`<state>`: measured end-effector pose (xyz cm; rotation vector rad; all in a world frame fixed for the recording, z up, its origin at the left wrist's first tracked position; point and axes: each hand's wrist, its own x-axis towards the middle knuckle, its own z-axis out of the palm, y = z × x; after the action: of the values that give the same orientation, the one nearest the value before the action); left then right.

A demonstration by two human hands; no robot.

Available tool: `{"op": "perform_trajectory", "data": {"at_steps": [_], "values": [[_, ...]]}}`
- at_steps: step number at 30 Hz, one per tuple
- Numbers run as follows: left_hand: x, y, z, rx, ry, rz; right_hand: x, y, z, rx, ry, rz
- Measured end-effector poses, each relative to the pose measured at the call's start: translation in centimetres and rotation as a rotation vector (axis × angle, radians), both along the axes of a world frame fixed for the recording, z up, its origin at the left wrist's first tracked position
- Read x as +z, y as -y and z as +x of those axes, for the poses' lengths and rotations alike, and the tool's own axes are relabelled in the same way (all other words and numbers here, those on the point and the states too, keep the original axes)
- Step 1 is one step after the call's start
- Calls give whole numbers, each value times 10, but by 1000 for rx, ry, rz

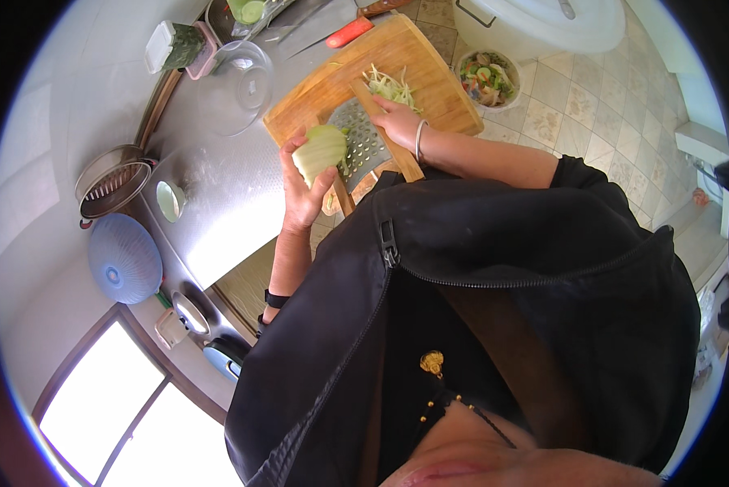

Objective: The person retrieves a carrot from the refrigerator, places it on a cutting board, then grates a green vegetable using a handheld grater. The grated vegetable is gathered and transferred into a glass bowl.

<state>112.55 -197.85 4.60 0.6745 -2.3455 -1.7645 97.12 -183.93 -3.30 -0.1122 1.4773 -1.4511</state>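
Note:
My left hand (302,196) grips a thick piece of pale green vegetable (322,152), its kind not certain, against the perforated metal plate of a wood-framed grater (359,141). My right hand (399,126) holds the grater's right wooden rail. The grater slants from the wooden cutting board (431,61) down towards my black jacket, and its near end meets the jacket. Pale green shreds (392,88) lie heaped on the board just beyond my right hand. Small green bits cling to the vegetable's edge.
A red carrot piece (349,32) and a broad-bladed knife (319,27) lie by the board's far edge. Left of it stand a clear bowl (243,91), a small pale green bowl (171,201) and a metal strainer pot (113,185). A scrap bin (487,79) stands on the tiled floor.

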Motion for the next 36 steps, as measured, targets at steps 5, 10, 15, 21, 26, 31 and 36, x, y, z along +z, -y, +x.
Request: {"op": "perform_trajectory", "data": {"at_steps": [5, 10, 15, 21, 26, 31, 36], "values": [[7, -3, -5, 35, 164, -12, 9, -1, 0, 4, 40, 22], [21, -2, -10, -3, 290, -143, 13, -2, -2, 12, 52, 28], [40, 6, -17, -139, 590, -221, 16, -2, -5, 36, 23, 62], [41, -7, -27, -154, 485, -564, 9, 0, -1, -30, 5, 18], [44, -9, -37, -226, 714, -675, 6, 1, 0, -27, -30, 23], [40, -4, -48, -284, 851, -759, 7, 1, -4, -9, -14, 62], [-20, 19, -74, -109, 938, -892, 10, -1, -2, 27, -20, 55]]}}
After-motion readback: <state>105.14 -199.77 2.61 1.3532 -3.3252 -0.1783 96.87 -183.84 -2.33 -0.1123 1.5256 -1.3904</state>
